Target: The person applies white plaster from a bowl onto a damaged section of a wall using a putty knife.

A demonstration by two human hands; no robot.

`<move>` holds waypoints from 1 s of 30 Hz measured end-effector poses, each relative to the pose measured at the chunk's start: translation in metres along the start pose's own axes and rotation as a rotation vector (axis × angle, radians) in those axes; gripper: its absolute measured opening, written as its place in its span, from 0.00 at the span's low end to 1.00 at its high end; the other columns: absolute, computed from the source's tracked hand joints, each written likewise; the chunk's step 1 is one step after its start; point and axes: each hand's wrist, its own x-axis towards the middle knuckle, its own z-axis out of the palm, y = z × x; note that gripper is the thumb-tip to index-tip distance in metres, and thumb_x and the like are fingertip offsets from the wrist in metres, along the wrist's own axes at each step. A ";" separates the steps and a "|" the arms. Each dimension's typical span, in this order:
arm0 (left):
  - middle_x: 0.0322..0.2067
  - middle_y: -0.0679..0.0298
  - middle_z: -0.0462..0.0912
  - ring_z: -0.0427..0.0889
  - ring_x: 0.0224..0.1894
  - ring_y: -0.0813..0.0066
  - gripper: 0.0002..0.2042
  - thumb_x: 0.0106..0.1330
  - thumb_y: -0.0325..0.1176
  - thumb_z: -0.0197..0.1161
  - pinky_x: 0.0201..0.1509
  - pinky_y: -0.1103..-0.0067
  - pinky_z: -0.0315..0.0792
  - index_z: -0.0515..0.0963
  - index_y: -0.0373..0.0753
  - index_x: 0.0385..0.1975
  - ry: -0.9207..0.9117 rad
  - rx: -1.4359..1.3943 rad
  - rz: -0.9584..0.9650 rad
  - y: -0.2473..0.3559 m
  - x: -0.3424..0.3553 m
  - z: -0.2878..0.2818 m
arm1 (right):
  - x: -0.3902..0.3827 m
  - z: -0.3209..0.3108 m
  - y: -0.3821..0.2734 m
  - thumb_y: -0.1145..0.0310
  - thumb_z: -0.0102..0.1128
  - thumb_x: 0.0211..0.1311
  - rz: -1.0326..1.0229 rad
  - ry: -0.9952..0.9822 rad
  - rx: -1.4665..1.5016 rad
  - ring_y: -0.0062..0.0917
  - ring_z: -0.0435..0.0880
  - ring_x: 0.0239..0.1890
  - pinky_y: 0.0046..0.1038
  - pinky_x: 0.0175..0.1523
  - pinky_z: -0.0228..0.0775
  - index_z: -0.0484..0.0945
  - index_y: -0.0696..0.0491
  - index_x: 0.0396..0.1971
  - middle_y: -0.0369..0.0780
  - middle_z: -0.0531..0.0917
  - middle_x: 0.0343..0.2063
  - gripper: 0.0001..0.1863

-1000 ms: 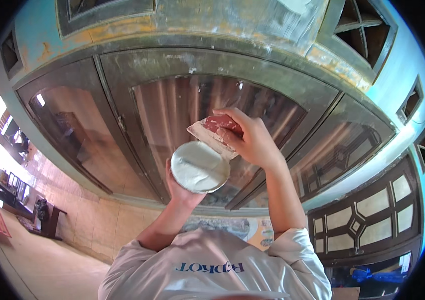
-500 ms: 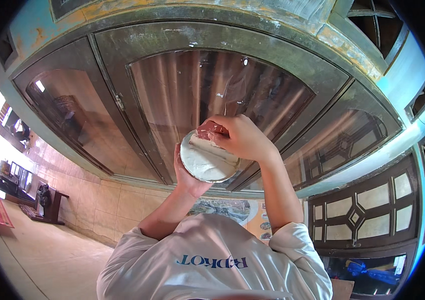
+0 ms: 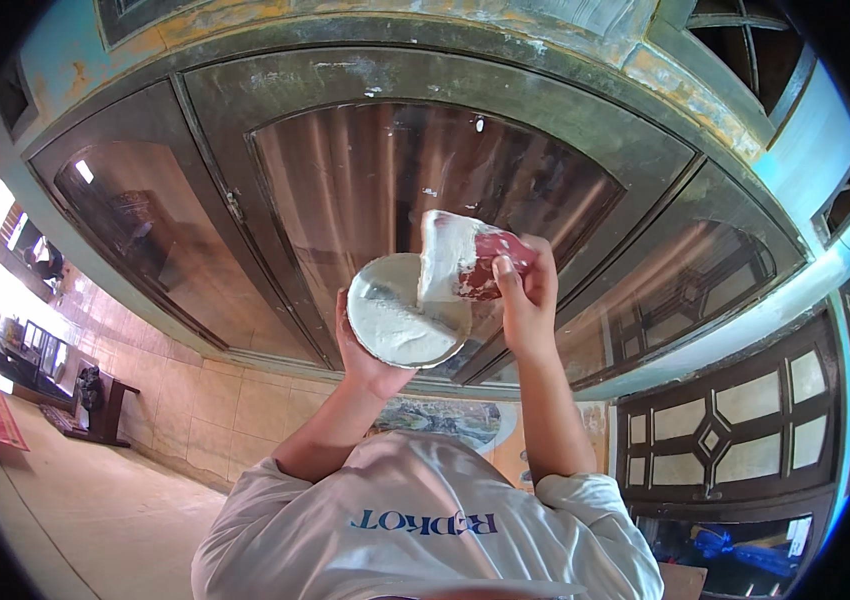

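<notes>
A round, shallow bowl (image 3: 370,272) rests in my left hand (image 3: 370,372), whose fingers wrap round its left and lower side. Thick white paste (image 3: 403,335) lies heaped in the bowl's lower part, and a greyish patch of the inside shows above it. My right hand (image 3: 525,295) pinches a flat reddish scraper (image 3: 490,265) between thumb and fingers. White paste coats the scraper's broad left edge, which is raised over the bowl's upper right rim. Whether that edge touches the rim I cannot tell.
Before me stands a dark wooden door frame (image 3: 425,70) with curtained glass panes (image 3: 355,190). Peeling wall (image 3: 605,50) borders it above. A brown panelled cabinet (image 3: 725,430) is at the right, a small dark stand (image 3: 100,410) at the left on the tiled floor (image 3: 155,500).
My right hand has turned and drawn the scraper out of the bowl to the upper right, showing its paste-covered face. The bowl has shifted slightly left.
</notes>
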 end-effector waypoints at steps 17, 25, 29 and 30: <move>0.65 0.63 0.73 0.69 0.67 0.54 0.33 0.68 0.66 0.45 0.71 0.54 0.61 0.71 0.51 0.65 -0.085 -0.011 -0.056 -0.028 0.024 -0.003 | -0.015 -0.040 -0.020 0.73 0.61 0.68 -0.143 0.032 -0.665 0.19 0.76 0.22 0.19 0.31 0.67 0.72 0.58 0.41 0.45 0.82 0.25 0.08; 0.65 0.61 0.73 0.71 0.66 0.53 0.35 0.68 0.66 0.46 0.71 0.54 0.62 0.71 0.48 0.65 -0.094 -0.018 -0.052 -0.040 0.030 -0.003 | -0.015 -0.063 0.013 0.71 0.57 0.73 0.021 0.113 -0.160 0.13 0.77 0.37 0.19 0.41 0.70 0.73 0.59 0.46 0.34 0.82 0.35 0.09; 0.64 0.61 0.74 0.71 0.66 0.53 0.34 0.67 0.66 0.47 0.70 0.54 0.63 0.72 0.48 0.64 -0.064 0.024 -0.030 -0.045 0.030 -0.003 | -0.018 -0.072 0.010 0.72 0.57 0.72 0.003 0.023 -0.145 0.12 0.75 0.36 0.17 0.42 0.69 0.75 0.60 0.51 0.33 0.82 0.35 0.12; 0.64 0.61 0.74 0.71 0.66 0.53 0.34 0.67 0.66 0.47 0.70 0.54 0.63 0.72 0.48 0.64 -0.064 0.027 -0.029 -0.045 0.030 -0.006 | -0.018 -0.076 0.009 0.72 0.57 0.72 0.042 -0.051 -0.213 0.12 0.74 0.35 0.17 0.41 0.69 0.76 0.61 0.50 0.32 0.82 0.33 0.12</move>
